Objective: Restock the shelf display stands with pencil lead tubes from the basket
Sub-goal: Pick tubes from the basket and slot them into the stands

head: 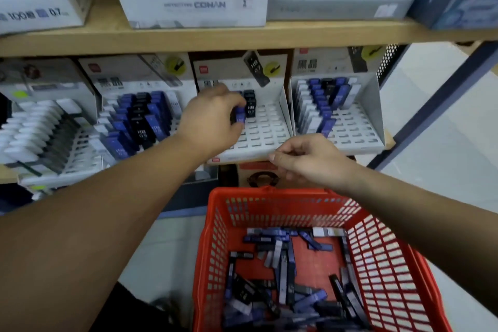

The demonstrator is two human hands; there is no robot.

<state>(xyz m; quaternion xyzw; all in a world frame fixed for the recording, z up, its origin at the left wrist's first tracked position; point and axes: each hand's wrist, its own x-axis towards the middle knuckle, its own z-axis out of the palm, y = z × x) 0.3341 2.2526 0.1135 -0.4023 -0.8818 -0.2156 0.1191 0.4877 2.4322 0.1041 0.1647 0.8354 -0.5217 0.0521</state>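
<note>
The left hand [213,121] is reaching into the middle display stand [269,133] on the lower shelf, its fingers [234,101] pinching a blue pencil lead tube [240,117] that is standing upright in the slotted white tray. Just beside it on the right, a few black tubes [250,105] marked HB are sitting upright in the back rows. Most of this stand's slots are showing bare.

The right hand [312,162] is hovering at the front lip of the same stand, above the far rim of the basket. Its fingers [285,155] are curling inward with the thumb close to the forefinger. Whether they are holding anything cannot be told.

The red plastic basket [377,250] is sitting below the shelf, in front of the person, with a loose heap of lead tubes [285,264] in blue, black and grey lying flat across its bottom.

The left neighbouring stand [140,116] is carrying dense rows of blue, black and white tubes, and the right neighbouring stand [358,127] is filled only in its left and back rows. A wooden shelf board [188,38] is running above them, bearing a white box printed CONAN [194,5].
</note>
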